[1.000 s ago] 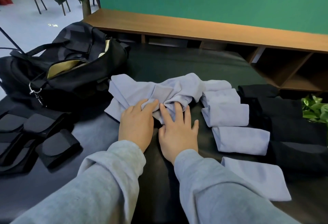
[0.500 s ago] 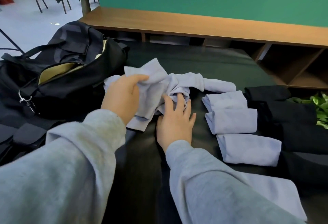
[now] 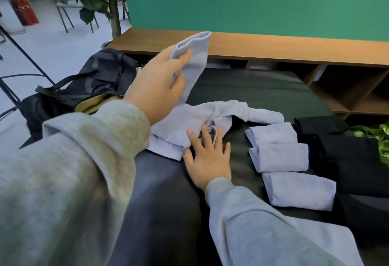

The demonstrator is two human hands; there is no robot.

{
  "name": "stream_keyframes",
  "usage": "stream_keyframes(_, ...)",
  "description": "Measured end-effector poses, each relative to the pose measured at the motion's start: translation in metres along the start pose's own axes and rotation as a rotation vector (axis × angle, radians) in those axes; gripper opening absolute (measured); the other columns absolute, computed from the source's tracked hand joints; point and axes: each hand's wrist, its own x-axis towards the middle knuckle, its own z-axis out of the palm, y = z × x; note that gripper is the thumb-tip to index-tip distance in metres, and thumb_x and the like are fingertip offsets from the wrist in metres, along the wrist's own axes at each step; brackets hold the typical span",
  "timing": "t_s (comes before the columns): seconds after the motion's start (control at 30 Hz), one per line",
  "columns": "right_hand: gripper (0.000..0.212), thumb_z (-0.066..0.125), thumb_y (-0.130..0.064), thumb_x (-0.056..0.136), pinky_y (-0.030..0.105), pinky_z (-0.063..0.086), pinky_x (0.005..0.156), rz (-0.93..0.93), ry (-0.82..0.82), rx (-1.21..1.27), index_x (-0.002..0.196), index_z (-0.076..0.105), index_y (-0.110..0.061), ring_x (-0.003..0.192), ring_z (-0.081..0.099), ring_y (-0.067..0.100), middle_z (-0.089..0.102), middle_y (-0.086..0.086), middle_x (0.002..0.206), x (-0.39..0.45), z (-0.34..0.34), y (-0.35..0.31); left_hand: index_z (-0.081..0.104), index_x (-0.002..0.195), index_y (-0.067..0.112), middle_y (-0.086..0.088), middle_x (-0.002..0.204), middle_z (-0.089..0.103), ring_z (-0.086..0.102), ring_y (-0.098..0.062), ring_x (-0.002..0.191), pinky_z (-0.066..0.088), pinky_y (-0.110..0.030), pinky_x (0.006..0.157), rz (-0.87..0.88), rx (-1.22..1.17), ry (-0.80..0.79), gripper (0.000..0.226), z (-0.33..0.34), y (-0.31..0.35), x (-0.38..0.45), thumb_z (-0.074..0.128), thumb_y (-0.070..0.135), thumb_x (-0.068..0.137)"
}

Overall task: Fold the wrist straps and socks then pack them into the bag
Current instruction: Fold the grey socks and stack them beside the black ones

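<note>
Socks in pale blue fill the middle of the frame. One sock [image 3: 192, 63] is lifted off the black table [image 3: 263, 89] by the left hand [image 3: 156, 84], whose thumb and fingers pinch the fabric near its open cuff, so that it hangs slanting down toward the loose heap of unfolded blue socks [image 3: 202, 122] at centre; how many lie in that tangle cannot be told. The right hand [image 3: 208, 158] lies flat just below the heap, fingers straight and spread, their tips pressing on its lower edge. Right of that hand, three folded blue socks [image 3: 280, 156] sit in a column running toward the lower right, each touching the next. Further right is a row of folded black socks [image 3: 349, 156], too dark to count. Green leaves [image 3: 379, 137] show at the right edge. At centre left, partly behind the left grey sleeve [image 3: 73, 171], stands the one black bag [image 3: 94, 84], open, with a tan lining visible. One wooden shelf unit [image 3: 294, 49] runs behind the table below a green wall.
</note>
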Motion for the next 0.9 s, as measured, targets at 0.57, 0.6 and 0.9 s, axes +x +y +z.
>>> stream_keyframes(0.57, 0.069, 0.053, -0.009, 0.088, 0.031, 0.026, 0.114, -0.01, 0.401, 0.802, 0.146, 0.022, -0.029, 0.136, 0.027, 0.001, 0.03, -0.017, 0.149, -0.081, -0.015, -0.006, 0.051, 0.13, 0.019, 0.033, 0.143, 0.025, 0.009, 0.001, 0.137, 0.01, -0.007, 0.107, 0.14, -0.243, -0.048, 0.044, 0.026, 0.009, -0.149, 0.043, 0.017, 0.086)
stream_keyframes(0.6, 0.072, 0.054, -0.006, 0.087, 0.022, 0.026, 0.111, -0.012, 0.41, 0.835, 0.146, 0.022, -0.032, 0.133, 0.027, -0.007, 0.03, -0.025, 0.145, -0.087, -0.018, -0.006, 0.053, 0.128, 0.02, 0.041, 0.14, 0.022, 0.008, 0.005, 0.138, 0.01, -0.005, 0.106, 0.102, -0.282, -0.049, 0.043, 0.03, 0.009, -0.157, 0.045, 0.015, 0.086)
stream_keyframes(0.9, 0.026, 0.064, 0.002, 0.068, 0.042, 0.046, 0.092, -0.33, 0.413, 0.348, 0.087, 0.063, -0.016, 0.119, 0.048, 0.016, 0.066, -0.002, 0.112, -0.127, -0.013, 0.021, 0.051, 0.071, 0.034, 0.033, 0.123, 0.047, 0.018, 0.008, 0.137, 0.026, -0.004, 0.096, -0.17, -0.424, -0.105, 0.04, 0.047, 0.01, -0.222, 0.058, -0.003, 0.083)
